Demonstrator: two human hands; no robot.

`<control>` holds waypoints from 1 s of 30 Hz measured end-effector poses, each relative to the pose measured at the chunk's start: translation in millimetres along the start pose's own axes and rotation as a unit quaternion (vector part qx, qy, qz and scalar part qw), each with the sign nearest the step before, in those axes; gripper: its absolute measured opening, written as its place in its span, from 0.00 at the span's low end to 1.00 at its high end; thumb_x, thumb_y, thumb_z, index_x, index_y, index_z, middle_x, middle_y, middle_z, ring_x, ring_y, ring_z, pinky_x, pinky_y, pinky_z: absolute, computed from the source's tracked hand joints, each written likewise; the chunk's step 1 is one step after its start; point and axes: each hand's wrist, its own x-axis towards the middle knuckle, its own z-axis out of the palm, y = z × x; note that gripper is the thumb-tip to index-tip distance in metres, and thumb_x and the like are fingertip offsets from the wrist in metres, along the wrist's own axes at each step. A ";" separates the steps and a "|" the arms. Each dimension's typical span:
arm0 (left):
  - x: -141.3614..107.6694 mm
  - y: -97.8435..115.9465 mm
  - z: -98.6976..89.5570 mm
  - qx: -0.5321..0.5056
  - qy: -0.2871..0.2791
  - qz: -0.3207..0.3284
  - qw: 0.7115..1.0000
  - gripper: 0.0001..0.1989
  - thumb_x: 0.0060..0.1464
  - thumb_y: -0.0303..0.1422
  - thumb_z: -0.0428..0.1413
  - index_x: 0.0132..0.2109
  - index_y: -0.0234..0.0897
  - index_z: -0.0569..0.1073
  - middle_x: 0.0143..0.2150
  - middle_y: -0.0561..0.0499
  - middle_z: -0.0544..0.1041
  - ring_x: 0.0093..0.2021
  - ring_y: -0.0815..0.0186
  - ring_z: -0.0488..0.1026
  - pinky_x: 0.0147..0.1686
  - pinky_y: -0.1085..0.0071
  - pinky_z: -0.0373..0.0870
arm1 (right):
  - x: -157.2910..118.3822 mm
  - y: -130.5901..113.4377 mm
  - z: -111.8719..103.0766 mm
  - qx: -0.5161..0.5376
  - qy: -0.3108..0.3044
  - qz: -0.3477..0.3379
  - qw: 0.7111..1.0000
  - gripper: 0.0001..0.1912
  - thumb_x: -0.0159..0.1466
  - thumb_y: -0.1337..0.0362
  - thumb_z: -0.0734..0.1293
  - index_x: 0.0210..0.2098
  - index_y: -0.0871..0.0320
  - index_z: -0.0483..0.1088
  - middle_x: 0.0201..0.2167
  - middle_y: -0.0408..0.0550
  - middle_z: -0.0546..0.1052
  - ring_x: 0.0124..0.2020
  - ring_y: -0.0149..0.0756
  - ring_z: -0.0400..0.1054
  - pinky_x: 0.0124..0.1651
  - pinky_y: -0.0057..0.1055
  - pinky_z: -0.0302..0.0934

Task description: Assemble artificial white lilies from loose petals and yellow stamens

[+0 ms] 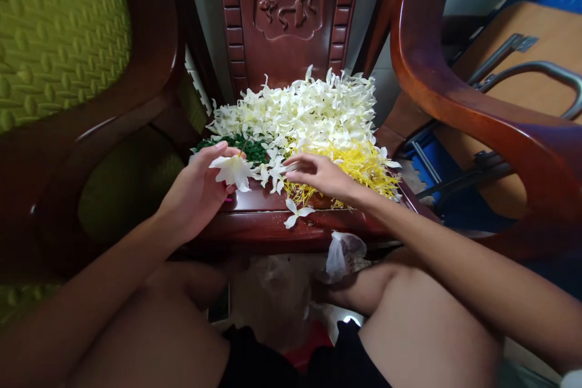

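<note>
My left hand (200, 188) is closed around the thin stem of a white artificial flower (233, 171), whose petals hang downward. My right hand (318, 173) reaches over the front of the seat, its fingertips pinched at some white petals (275, 171); what exactly is between them is hard to make out. Behind the hands lies a broad heap of white petal pieces (304, 106). A pile of yellow stamens (364, 163) sits by my right wrist. Dark green pieces (250, 148) lie behind my left hand. A single white petal piece (297, 213) rests at the seat's front edge.
The heaps lie on a dark red wooden chair (273, 233) with a carved back and curved armrests. A clear plastic bag (341, 254) hangs below the front edge. Green textured padding (59, 36) is at left, a folded metal-framed wooden piece (513, 97) at right.
</note>
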 end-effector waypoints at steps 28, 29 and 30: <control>5.9 -17.3 -8.8 0.101 -0.032 0.020 0.994 0.12 0.48 0.36 0.66 0.38 0.37 0.74 0.29 0.55 0.69 0.28 0.72 0.65 0.25 0.75 0.61 | -23.7 -33.6 -3.1 0.113 -0.064 -0.015 0.991 0.15 0.59 0.55 0.75 0.40 0.57 0.74 0.27 0.42 0.79 0.26 0.32 0.75 0.27 0.27 0.63; 6.2 -19.0 -9.1 0.099 -0.039 0.023 0.994 0.14 0.48 0.36 0.67 0.39 0.37 0.74 0.29 0.55 0.70 0.28 0.73 0.64 0.25 0.76 0.61 | -24.4 -35.4 -1.9 0.122 -0.055 -0.009 0.991 0.16 0.59 0.55 0.75 0.40 0.57 0.74 0.25 0.42 0.79 0.25 0.31 0.74 0.24 0.26 0.61; 5.8 -20.4 -8.7 0.094 -0.045 0.027 0.994 0.15 0.47 0.35 0.68 0.40 0.37 0.74 0.29 0.56 0.70 0.27 0.74 0.64 0.25 0.77 0.60 | -24.8 -36.6 -0.8 0.123 -0.044 -0.006 0.991 0.16 0.59 0.55 0.76 0.40 0.57 0.75 0.25 0.41 0.78 0.24 0.30 0.73 0.23 0.25 0.59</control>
